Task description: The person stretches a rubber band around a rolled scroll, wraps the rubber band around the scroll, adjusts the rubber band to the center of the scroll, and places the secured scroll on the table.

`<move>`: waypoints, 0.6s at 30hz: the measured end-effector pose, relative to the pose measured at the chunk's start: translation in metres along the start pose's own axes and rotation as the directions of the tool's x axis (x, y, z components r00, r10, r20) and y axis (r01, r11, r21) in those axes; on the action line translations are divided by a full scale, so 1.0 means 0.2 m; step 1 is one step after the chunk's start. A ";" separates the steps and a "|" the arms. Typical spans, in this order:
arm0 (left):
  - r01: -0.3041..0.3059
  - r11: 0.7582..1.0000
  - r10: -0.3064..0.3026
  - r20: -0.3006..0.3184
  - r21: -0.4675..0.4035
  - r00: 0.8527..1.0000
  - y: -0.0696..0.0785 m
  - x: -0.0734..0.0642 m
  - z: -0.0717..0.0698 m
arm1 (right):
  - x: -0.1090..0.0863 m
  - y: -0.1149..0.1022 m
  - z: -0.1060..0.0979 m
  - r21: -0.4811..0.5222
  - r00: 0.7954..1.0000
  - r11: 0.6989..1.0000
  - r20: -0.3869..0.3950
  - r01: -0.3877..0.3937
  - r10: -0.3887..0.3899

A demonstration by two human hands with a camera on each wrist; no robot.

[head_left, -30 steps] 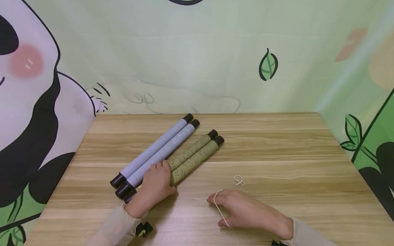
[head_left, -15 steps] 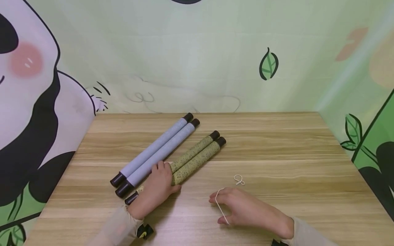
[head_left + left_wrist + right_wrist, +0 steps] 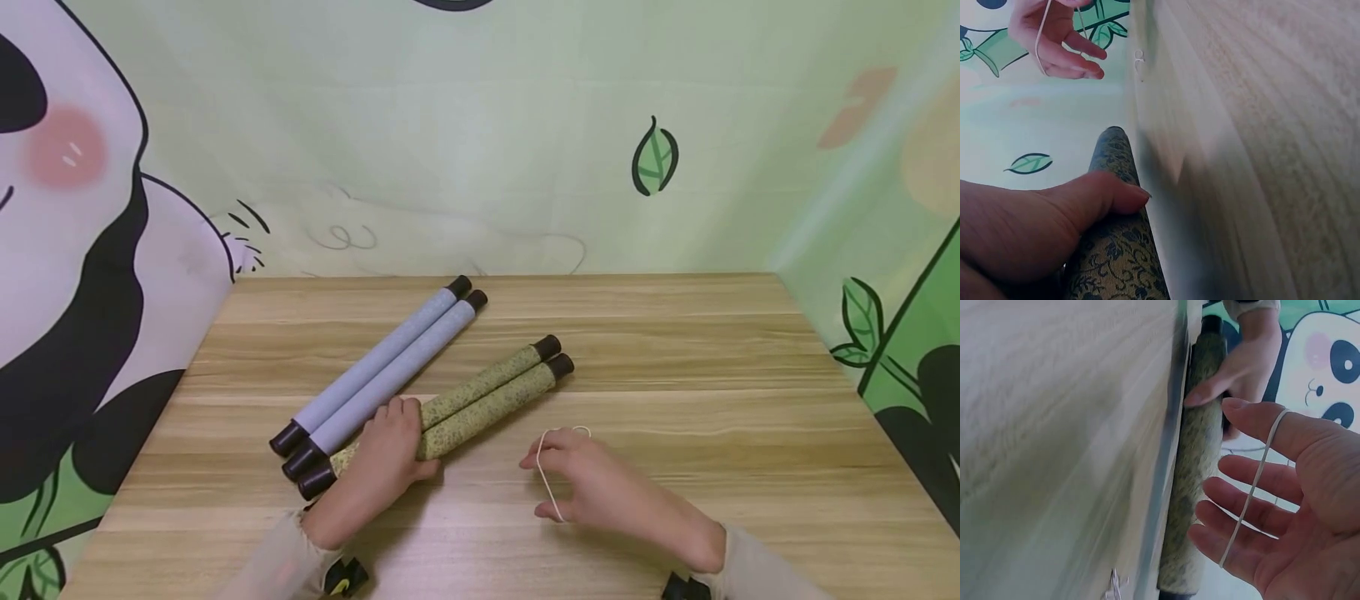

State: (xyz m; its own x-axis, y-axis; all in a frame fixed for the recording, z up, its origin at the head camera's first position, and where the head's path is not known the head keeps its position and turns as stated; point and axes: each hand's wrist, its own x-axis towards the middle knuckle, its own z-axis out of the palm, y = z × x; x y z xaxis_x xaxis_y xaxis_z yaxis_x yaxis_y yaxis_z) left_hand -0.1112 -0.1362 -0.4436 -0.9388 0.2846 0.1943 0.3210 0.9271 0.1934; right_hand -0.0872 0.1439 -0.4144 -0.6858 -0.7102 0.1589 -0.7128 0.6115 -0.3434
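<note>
Two rolled scrolls [image 3: 487, 400] in green-gold patterned fabric with black end knobs lie side by side on the wooden table. My left hand [image 3: 386, 442] grips them near their lower-left ends, its thumb along the near side. In the left wrist view, the thumb lies across the near patterned scroll [image 3: 1119, 256]. To the right, my right hand [image 3: 592, 475] is held with fingers and thumb spread apart. A thin white elastic band [image 3: 1250, 494] is stretched round its thumb and fingers, the palm facing the scrolls.
Left of the patterned pair lie two light-blue scrolls [image 3: 390, 367] with black knobs, parallel to each other. A second white band [image 3: 1114, 586] lies on the table [image 3: 675, 333], largely hidden behind my right hand in the head view. A printed cloth backdrop [image 3: 480, 150] rises behind.
The patterned scrolls have swung clockwise, their far ends shifting right and nearer to me. My right hand has moved slightly forward and right, now covering most of the loose band.
</note>
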 end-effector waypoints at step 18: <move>-0.006 0.985 0.024 0.102 -0.171 0.995 -0.05 -0.02 -0.14 | 0.00 0.17 -0.05 0.079 0.938 0.976 -0.271 -0.203 0.217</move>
State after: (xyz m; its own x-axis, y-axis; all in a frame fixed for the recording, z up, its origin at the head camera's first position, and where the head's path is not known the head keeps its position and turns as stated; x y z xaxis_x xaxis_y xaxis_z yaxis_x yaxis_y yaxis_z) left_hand -0.1062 -0.1530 -0.4201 -0.9387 0.3298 0.1000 0.3433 0.8699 0.3541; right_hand -0.1140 0.1683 -0.4169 -0.8375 -0.4391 0.3251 -0.5450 0.7134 -0.4405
